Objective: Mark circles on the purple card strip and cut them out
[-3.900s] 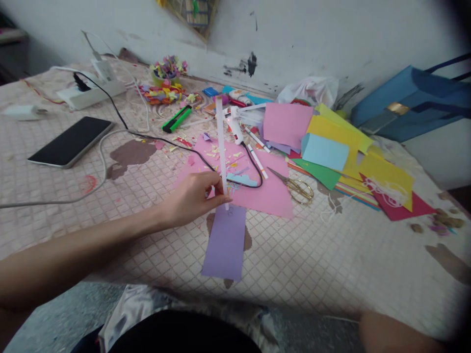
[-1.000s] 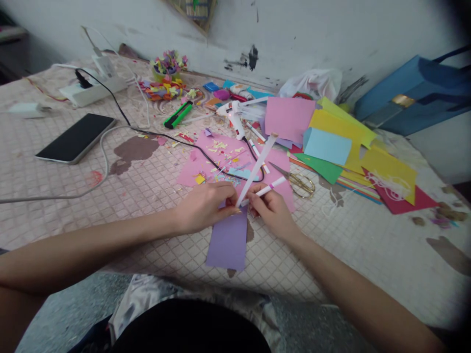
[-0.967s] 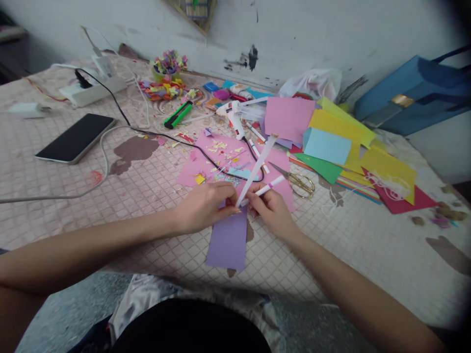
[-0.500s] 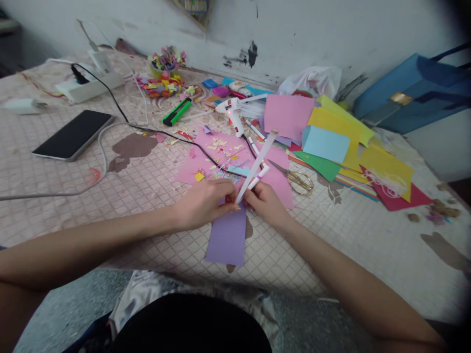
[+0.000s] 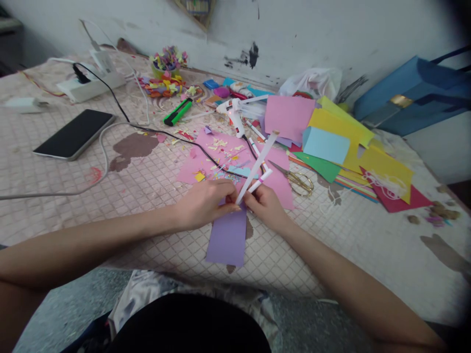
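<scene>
Over a purple strip of paper, my two hands meet with their fingertips close together. My left hand is closed, its thumb and fingers pinched at the lower end of a long whitish translucent stick that slants up to the right. My right hand is closed on a white marker with a pink band, which points up and right beside the stick. The lower ends of both are partly hidden by my fingers. Beneath lies a pink sheet with small paper scraps.
A white glue gun lies beyond my hands, its black cord crossing the pink sheet. Gold-handled scissors rest to the right, near stacked coloured paper. A green cutter, a phone and a power strip are at left.
The marker in my right hand has swung slightly outward to the right, its upper end farther from the stick. My left hand and the purple paper have stayed nearly still.
</scene>
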The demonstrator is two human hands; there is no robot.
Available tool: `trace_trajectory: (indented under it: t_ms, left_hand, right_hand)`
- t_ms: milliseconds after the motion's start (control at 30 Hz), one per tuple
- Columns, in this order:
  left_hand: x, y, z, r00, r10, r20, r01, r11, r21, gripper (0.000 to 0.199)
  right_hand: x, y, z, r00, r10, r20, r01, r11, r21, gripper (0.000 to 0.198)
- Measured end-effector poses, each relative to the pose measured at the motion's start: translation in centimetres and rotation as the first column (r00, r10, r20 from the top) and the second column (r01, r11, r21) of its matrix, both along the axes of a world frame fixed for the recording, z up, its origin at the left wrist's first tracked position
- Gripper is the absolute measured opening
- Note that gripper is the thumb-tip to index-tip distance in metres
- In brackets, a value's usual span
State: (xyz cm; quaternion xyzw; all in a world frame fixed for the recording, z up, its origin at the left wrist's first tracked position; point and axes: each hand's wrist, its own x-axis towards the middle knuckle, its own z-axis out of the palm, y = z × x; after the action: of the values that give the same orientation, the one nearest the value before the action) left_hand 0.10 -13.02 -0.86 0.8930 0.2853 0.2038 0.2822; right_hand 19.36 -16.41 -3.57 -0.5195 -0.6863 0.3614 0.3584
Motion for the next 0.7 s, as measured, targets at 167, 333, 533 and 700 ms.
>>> trace_trajectory:
  t_ms: [167,333,533,700]
  left_hand:
    - [0.0,0.0,0.2,1.000,0.007,-0.030,-0.007,1.000,0.020,0.013]
    - [-0.1,-0.1,0.2,1.000,-0.004,-0.023,0.006,0.999,0.051,0.016]
    - [-0.1,-0.1,0.1,1.000,-0.008,0.000,0.008,0.999,0.048,0.016]
    - [-0.1,-0.1,0.2,1.000,-0.010,0.001,0.010,0.999,0.038,0.016]
  right_hand:
    - [0.0,-0.7,-0.1,0.998,-0.047,-0.042,0.047,0.999,0.010,0.016]
    - [0.3,-1.3,-0.1,0.997,-0.054,-0.049,0.055,0.998,0.030,0.019]
    - [0.4,-1.8,-0.2,0.999,-0.052,-0.016,0.053,0.997,0.060,0.016]
    - [0.4,-2.5,-0.4,0.998,-0.036,-0.050,0.040,0.996,0.080,0.014]
